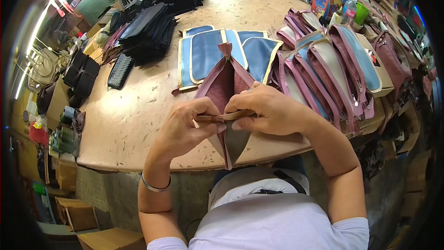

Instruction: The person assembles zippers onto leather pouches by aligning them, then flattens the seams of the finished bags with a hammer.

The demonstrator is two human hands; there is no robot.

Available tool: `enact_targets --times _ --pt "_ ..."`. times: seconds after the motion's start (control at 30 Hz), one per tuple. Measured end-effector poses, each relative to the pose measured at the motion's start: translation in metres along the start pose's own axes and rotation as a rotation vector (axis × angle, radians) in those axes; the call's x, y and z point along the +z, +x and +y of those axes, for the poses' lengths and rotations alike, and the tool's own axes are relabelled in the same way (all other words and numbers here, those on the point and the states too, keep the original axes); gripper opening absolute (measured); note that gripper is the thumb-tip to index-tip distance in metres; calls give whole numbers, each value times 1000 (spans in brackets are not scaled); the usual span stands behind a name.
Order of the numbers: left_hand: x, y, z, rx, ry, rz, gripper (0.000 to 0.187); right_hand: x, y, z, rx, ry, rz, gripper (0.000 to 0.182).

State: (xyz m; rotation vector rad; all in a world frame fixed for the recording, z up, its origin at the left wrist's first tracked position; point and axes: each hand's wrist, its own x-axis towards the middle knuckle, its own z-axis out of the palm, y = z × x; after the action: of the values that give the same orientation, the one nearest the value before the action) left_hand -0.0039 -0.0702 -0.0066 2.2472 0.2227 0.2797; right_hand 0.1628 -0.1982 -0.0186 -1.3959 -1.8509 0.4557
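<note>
Pouch (233, 83) spreads open between left hand (187, 122) and right hand (270, 111), both pinching its near edge.

At the clock's centre, 2 hands, 1 left hand (185, 122) and 1 right hand (273, 111), and 1 open pouch (238, 141); at 7, 1 bracelet (156, 186); at 10, 1 woven case (120, 71); at 12, at least 4 blue panels (208, 51); at 2, 1 green cup (360, 14).

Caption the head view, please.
Left hand and right hand pinch an open mauve-and-grey pouch at a tan worktable.
</note>
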Motion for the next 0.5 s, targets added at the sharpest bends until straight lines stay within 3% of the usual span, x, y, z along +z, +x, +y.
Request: enact_targets --times 0.2,0.4,0.5 --pt "4 -1 -7 197 20 111 22 4 -3 3 85 93 101 21" --pt "16 -7 -3 113 -102 179 20 6 -3 -4 -2 32 136 20" --pt "16 -7 -4 281 51 232 16 4 -4 -2 -31 74 108 19"
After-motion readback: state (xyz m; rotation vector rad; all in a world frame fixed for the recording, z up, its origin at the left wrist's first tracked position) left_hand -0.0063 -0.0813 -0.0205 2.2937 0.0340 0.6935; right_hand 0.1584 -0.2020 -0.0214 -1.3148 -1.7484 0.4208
